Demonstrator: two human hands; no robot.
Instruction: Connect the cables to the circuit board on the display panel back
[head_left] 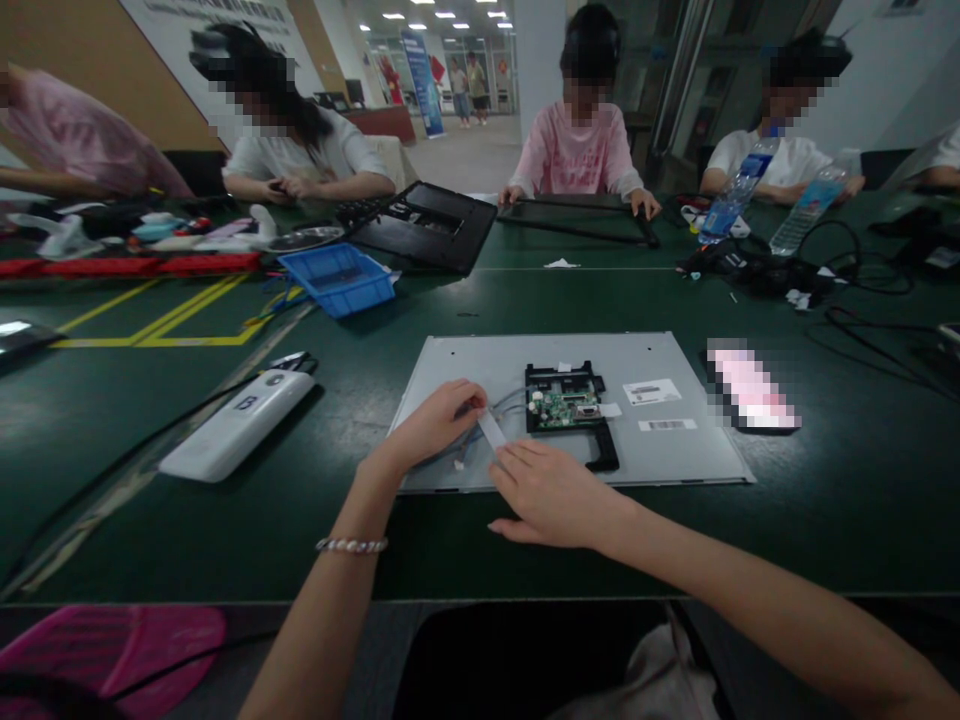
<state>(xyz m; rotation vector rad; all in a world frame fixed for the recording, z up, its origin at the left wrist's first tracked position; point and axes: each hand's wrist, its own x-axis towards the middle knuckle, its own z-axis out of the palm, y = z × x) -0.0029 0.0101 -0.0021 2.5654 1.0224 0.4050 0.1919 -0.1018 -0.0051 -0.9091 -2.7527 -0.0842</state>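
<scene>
A grey metal-backed display panel (495, 360) lies flat on the table before me. Near its middle sits a black plastic bracket (607, 450) with a green circuit board (562, 406), and grey cables (510, 396) run from the board's left side. My left hand (442, 420) pinches the upper end of a pale, tape-like strip (492, 430) over the cables. At the strip's lower end are the fingertips of my right hand (555, 492), laid forward with the thumb apart below. Further cables under my left hand are partly hidden.
A white power bank (238, 425) with a black cable lies left, a phone (752, 388) right. Beyond are a blue tray (337, 280), a black casing (427, 225), two bottles (739, 190) and tangled cables (780, 270). Across the table, a person holds a black frame (577, 222).
</scene>
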